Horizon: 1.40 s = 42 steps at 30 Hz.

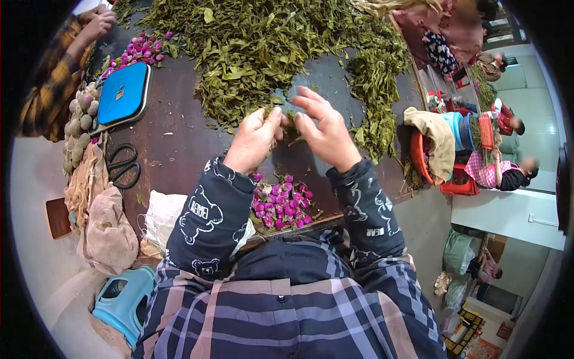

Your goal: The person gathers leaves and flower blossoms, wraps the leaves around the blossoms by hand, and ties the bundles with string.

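Over the near edge of a large heap of dried green leaves [251, 48], both hands work close together. My left hand [254, 142] is closed, thumb against fingers, on a few leaves [288, 124] that show between the hands. Facing it, my right hand [327, 133] has its fingers spread apart and looks to hold nothing. Below the hands, between my forearms, lies a small pile of magenta flower buds [282, 202] at the table's near edge.
On the dark table [173, 113], left, lie black-handled scissors [124, 166], a blue-lidded flat box [124, 94] and more magenta buds [140, 49]. A co-worker's hands [95, 23] are at upper left. Cloths [107, 230] hang by a blue stool [122, 299]; a red basin [418, 155] stands right.
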### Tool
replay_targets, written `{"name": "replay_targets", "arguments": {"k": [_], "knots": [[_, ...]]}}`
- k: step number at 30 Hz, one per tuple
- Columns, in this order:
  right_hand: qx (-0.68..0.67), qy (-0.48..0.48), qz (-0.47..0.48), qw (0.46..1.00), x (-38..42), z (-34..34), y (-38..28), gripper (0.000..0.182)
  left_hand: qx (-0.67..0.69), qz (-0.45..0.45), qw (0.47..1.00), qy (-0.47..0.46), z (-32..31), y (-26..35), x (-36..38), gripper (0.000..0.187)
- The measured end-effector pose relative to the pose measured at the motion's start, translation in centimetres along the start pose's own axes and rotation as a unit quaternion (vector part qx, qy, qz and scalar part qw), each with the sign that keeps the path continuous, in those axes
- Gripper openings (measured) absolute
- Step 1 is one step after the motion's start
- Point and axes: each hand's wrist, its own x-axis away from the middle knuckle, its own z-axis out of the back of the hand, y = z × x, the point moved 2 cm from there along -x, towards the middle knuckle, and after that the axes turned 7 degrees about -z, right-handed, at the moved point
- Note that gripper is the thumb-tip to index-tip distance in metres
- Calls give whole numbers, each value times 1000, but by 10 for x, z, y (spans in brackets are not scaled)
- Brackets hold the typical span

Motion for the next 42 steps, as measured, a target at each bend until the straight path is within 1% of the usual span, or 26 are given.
{"name": "replay_targets", "arguments": {"k": [1,2,4,6,7,8,9,11,12,14,16,17,18,19,20,21,24,26,28,31,32,36,37,41,42], "knots": [[23,41,13,999,1,-3,2,25,-50,-8,998,37,3,3,-1,29],[22,43,19,999,4,-7,3,25,-50,-13,998,39,6,5,-3,29],[133,6,69,989,21,-15,1,29,-176,-54,981,61,11,5,-5,30],[244,-32,117,962,33,-25,5,33,-297,-91,947,83,14,2,-6,30],[272,-6,75,959,32,-23,16,33,-296,-93,947,86,14,-2,-7,30],[299,21,33,954,30,-18,33,33,-333,-141,927,100,13,-7,-7,29],[395,56,-22,917,28,-14,58,32,-368,-189,903,115,11,-11,-8,28],[537,147,-19,831,31,8,92,21,-436,-278,844,142,8,-15,-8,26],[536,149,-16,831,25,10,89,21,-437,-280,842,145,8,-14,-9,26],[427,118,-95,891,12,17,89,23,-411,-343,831,151,7,-11,-11,24],[310,81,-172,932,0,23,88,25,-383,-405,815,156,6,-8,-12,23],[260,43,-207,942,-10,22,80,29,-384,-406,814,158,4,-4,-11,23],[209,4,-242,948,-20,16,72,33,-255,-336,895,147,5,-3,-10,22],[209,5,-239,948,-28,8,68,33,-119,-258,950,132,5,-1,-8,21],[162,0,-260,952,-36,-2,64,37,20,-172,978,112,4,0,-6,20],[115,-6,-280,953,-43,-11,60,41,160,-82,980,89,3,-1,-6,19],[76,4,-280,957,-63,-38,51,43,120,-88,984,98,5,-1,-9,18],[60,17,-271,961,-72,-55,56,39,78,-90,987,106,6,-2,-9,17],[61,1,-269,961,-71,-53,57,38,78,-85,988,104,7,0,-9,17],[65,-50,-265,961,-63,-47,60,36,80,-69,990,98,7,2,-7,17],[67,-51,-266,960,-58,-42,63,36,82,-67,989,99,7,2,-7,17],[-26,-89,-343,935,-25,-21,78,31,100,-70,983,134,6,5,-6,18],[-26,-88,-347,933,-17,-15,78,31,100,-67,984,131,5,3,-7,18],[-8,-166,-369,915,14,6,70,31,80,-93,982,142,7,-1,-8,19],[-9,-165,-371,914,19,12,67,31,79,-92,983,139,7,-2,-8,19]]}}
